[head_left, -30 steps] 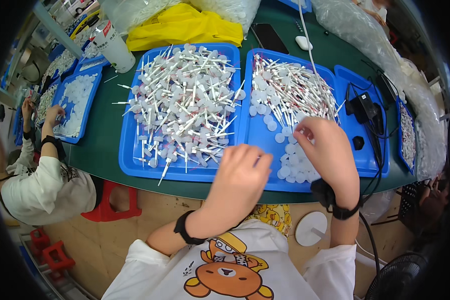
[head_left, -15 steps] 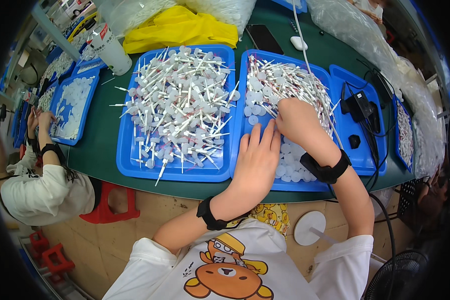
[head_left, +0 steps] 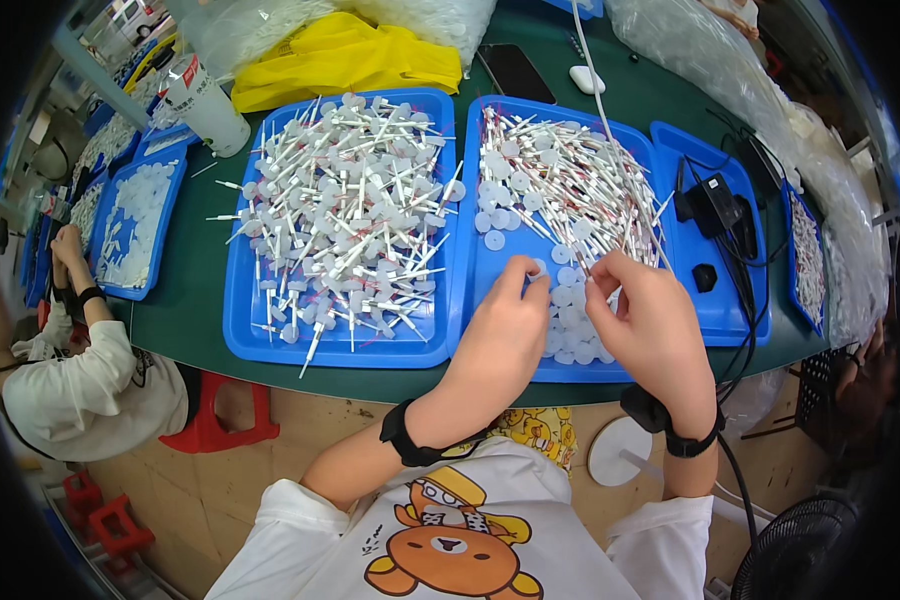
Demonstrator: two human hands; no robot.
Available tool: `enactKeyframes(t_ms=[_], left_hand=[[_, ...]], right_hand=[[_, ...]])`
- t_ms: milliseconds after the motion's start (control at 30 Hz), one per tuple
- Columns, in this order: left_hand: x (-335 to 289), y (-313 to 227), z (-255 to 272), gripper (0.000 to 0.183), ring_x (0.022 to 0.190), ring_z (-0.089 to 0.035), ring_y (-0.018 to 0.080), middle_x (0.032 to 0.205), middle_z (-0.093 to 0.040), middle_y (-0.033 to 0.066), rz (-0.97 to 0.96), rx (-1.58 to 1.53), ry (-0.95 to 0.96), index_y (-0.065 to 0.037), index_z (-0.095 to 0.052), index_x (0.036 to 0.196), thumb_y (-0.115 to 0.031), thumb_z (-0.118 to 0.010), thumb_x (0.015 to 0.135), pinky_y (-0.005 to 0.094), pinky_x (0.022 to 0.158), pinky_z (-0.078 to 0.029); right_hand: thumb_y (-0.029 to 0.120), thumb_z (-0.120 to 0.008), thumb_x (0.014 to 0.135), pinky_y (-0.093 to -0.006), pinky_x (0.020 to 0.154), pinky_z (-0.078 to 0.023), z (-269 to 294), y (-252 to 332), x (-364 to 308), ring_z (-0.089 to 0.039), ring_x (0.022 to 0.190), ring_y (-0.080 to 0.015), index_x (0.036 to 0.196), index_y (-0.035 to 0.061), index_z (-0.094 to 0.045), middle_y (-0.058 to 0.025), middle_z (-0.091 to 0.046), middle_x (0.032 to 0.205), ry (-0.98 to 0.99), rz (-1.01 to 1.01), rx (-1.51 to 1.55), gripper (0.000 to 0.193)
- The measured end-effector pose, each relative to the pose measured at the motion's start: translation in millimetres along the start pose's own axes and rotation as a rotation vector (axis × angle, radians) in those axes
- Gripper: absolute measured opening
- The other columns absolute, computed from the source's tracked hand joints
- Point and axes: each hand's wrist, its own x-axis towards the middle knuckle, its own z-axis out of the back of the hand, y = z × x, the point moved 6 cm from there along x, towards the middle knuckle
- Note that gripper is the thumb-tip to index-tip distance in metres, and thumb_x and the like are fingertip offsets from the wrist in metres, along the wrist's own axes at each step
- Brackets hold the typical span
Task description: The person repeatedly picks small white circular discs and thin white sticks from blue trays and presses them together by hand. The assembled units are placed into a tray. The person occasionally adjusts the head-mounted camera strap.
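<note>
My left hand (head_left: pixel 502 325) is closed in a pinch over the middle blue tray (head_left: pixel 482 280). A small translucent white disc (head_left: pixel 539 267) shows at its fingertips. Just right of it, my right hand (head_left: pixel 655 318) is also closed, thumb and forefinger pinching a thin white stick (head_left: pixel 582 259); its lower end is hidden by the fingers. Beneath both hands lie loose discs (head_left: pixel 568 345) in the near part of this tray. Farther back in it, thin white sticks (head_left: pixel 560 165) are heaped. The left blue tray (head_left: pixel 238 325) holds a pile of sticks with discs on them.
A tray with black adapters and cables (head_left: pixel 715 207) stands at the right. A white cable (head_left: pixel 602 110) hangs across the middle tray. Behind lie a yellow bag (head_left: pixel 345 62), a phone (head_left: pixel 516 73) and a white cup (head_left: pixel 206 108). At the left, another person (head_left: pixel 80 375) sits working.
My right hand has drawn back from the stick heap toward me, now pinching a stick. My left hand has gone from lying flat to a pinch on a disc. The view has shifted slightly.
</note>
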Motion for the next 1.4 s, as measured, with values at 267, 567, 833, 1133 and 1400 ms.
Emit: enactKeyframes(t_ms=[267, 567, 833, 1133, 1400], left_hand=[[-11, -8, 51, 0.026, 0.077, -0.065, 0.0189, 0.092, -0.061, 0.0080, 0.035, -0.087, -0.176, -0.002, -0.064, 0.089, 0.004, -0.080, 0.069, 0.0283, 0.066, -0.054], [-29, 1, 64, 0.028, 0.099, -0.060, 0.0132, 0.107, -0.062, 0.0059, 0.322, -1.152, -0.066, 0.002, -0.063, 0.117, 0.003, -0.066, 0.089, 0.0288, 0.088, -0.049], [-41, -5, 53, 0.040, 0.099, -0.058, 0.0156, 0.120, -0.060, 0.0152, 0.562, -1.450, 0.159, 0.006, -0.054, 0.131, -0.020, -0.055, 0.100, 0.0303, 0.088, -0.048], [-40, -4, 55, 0.032, 0.102, -0.060, 0.0144, 0.122, -0.060, 0.0123, 0.443, -1.610, 0.209, 0.002, -0.054, 0.129, -0.013, -0.055, 0.101, 0.0303, 0.091, -0.048], [-38, -7, 61, 0.032, 0.103, -0.060, 0.0168, 0.120, -0.055, 0.0121, 0.309, -1.229, 0.214, 0.005, -0.059, 0.122, 0.008, -0.061, 0.089, 0.0311, 0.093, -0.050]], right_hand=[[0.002, -0.066, 0.083, -0.0323, 0.058, -0.043, 3, 1, -38, -0.053, 0.061, -0.0216, 0.096, -0.0002, -0.066, -0.0086, -0.061, 0.071, -0.095, 0.054, 0.258, 0.013], [-0.007, -0.071, 0.068, -0.0314, 0.055, -0.037, 13, 26, -64, -0.049, 0.060, -0.0198, 0.098, 0.0010, -0.071, -0.0043, -0.055, 0.068, -0.274, 0.432, 0.196, 0.030], [-0.005, -0.073, 0.061, -0.0302, 0.049, -0.036, 10, 36, -70, -0.047, 0.058, -0.0195, 0.098, 0.0010, -0.073, -0.0023, -0.055, 0.068, -0.333, 0.572, 0.125, 0.038], [-0.002, -0.075, 0.058, -0.0304, 0.050, -0.037, 13, 35, -72, -0.047, 0.060, -0.0192, 0.098, 0.0024, -0.073, -0.0014, -0.053, 0.069, -0.303, 0.592, 0.022, 0.040], [0.006, -0.071, 0.050, -0.0300, 0.052, -0.038, 26, 46, -76, -0.047, 0.065, -0.0184, 0.097, 0.0047, -0.075, 0.0000, -0.050, 0.075, -0.314, 0.627, -0.223, 0.047]])
